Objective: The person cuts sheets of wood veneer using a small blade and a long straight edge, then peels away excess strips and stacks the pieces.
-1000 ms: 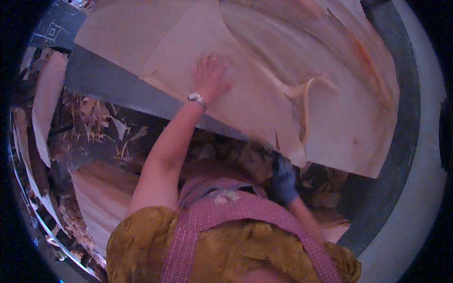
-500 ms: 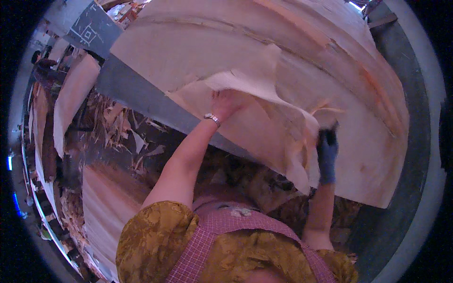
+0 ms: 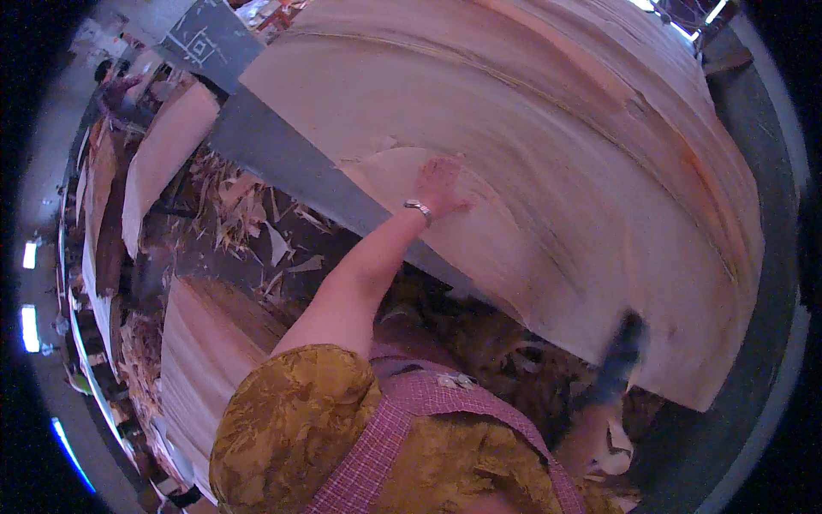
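Note:
A large sheet of pale wood veneer [image 3: 582,231] with brown grain streaks lies before me on the grey table. My left hand [image 3: 441,187], bare with a watch [image 3: 418,206] at the wrist, rests on the sheet with fingers spread. It covers part of a paler patch with a curved edge. My right hand [image 3: 621,351], in a dark blue glove, is at the sheet's near edge toward the right, smeared by motion. Its fingers cannot be made out. A curled pale scrap of veneer [image 3: 612,450] shows beside my right forearm.
Grey table surface [image 3: 282,154] borders the sheet on the left. Torn veneer strips [image 3: 235,210] litter the floor there, near a leaning veneer piece [image 3: 167,154]. Another veneer sheet [image 3: 210,343] stands by my left elbow. A person [image 3: 120,90] is at the far left.
The lifted, buckled flap of veneer is gone from between my hands, and the surface there lies flat. My right hand has swept down toward me; my left hand stays on the sheet.

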Action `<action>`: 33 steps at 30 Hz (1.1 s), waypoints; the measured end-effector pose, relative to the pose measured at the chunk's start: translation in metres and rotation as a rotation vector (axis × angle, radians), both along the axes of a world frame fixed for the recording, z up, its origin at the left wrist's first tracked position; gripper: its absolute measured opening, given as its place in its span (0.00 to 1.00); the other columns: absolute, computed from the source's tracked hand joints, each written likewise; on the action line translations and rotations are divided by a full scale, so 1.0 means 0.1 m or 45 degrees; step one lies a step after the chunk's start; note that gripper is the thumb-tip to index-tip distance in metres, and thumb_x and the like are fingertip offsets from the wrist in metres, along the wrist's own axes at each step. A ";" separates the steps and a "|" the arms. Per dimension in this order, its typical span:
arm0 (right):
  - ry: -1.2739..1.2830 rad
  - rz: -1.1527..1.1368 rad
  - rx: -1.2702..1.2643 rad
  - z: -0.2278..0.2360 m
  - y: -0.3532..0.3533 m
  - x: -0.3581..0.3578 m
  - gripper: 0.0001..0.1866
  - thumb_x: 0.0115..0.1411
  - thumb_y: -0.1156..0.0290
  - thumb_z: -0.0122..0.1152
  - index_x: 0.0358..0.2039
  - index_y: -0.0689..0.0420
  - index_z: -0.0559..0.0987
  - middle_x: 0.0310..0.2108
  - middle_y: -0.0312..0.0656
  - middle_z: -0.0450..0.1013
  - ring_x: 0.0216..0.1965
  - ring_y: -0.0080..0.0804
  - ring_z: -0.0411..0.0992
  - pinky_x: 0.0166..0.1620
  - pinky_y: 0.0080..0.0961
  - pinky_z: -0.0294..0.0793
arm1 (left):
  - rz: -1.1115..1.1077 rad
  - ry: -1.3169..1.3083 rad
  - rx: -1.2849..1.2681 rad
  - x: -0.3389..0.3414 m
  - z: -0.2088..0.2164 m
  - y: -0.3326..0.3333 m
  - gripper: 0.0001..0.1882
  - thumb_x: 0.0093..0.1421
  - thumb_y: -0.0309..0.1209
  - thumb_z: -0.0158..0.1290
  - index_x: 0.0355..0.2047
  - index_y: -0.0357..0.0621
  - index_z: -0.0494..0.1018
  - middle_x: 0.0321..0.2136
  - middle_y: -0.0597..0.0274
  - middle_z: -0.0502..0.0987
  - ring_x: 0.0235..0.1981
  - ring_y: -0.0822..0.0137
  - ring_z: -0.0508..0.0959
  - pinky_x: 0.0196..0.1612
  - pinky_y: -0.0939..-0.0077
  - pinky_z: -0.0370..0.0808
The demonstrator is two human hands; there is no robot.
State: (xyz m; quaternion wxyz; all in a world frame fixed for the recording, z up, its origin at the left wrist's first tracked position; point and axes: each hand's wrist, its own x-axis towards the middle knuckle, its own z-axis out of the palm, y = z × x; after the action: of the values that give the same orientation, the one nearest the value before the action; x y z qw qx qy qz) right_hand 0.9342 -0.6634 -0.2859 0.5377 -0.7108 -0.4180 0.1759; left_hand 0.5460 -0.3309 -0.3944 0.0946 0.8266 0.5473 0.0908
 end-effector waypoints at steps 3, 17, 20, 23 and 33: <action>-0.735 0.767 -0.187 -0.28 1.34 -1.60 0.10 0.61 0.70 0.52 0.42 0.54 0.77 0.40 0.46 0.74 0.40 0.44 0.73 0.41 0.34 0.73 | 0.029 -0.030 0.043 -0.03 -0.19 0.10 0.52 0.47 0.61 0.60 0.66 0.51 0.54 0.61 0.51 0.62 0.65 0.51 0.55 0.65 0.49 0.51; -1.153 0.369 -0.288 -1.08 1.98 -2.17 0.08 0.54 0.63 0.63 0.30 0.52 0.77 0.28 0.44 0.73 0.30 0.47 0.72 0.31 0.40 0.72 | 0.245 -0.095 -0.368 -1.52 0.08 1.32 0.18 0.52 0.46 0.58 0.28 0.44 0.78 0.44 0.52 0.76 0.45 0.53 0.74 0.45 0.53 0.71; -1.171 0.398 -0.281 -1.00 2.04 -2.18 0.10 0.54 0.63 0.63 0.34 0.53 0.77 0.29 0.46 0.73 0.30 0.47 0.72 0.31 0.39 0.72 | 0.437 -0.430 -0.487 -2.06 0.20 1.53 0.15 0.53 0.44 0.56 0.23 0.45 0.78 0.43 0.50 0.76 0.43 0.51 0.75 0.42 0.53 0.72; -1.128 0.468 -0.194 -0.87 2.06 -2.28 0.15 0.55 0.64 0.62 0.42 0.55 0.77 0.31 0.47 0.74 0.32 0.49 0.73 0.33 0.40 0.73 | 0.779 -0.510 -0.493 -3.10 0.50 1.61 0.13 0.55 0.42 0.56 0.27 0.45 0.78 0.42 0.52 0.77 0.43 0.52 0.76 0.39 0.53 0.74; -1.061 0.866 -0.409 -1.56 2.19 -1.59 0.17 0.55 0.70 0.63 0.45 0.58 0.75 0.33 0.41 0.77 0.29 0.33 0.73 0.31 0.33 0.70 | 0.508 -1.043 0.449 -5.43 2.29 2.64 0.25 0.60 0.51 0.55 0.38 0.37 0.75 0.32 0.61 0.79 0.36 0.73 0.76 0.40 0.76 0.72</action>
State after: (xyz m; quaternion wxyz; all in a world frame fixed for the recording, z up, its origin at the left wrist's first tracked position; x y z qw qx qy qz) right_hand 0.7750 -0.4443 -0.4421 0.1251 -0.6185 -0.7686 0.1053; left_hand 0.0031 -0.0673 -0.1650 0.1416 0.6053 0.5892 0.5161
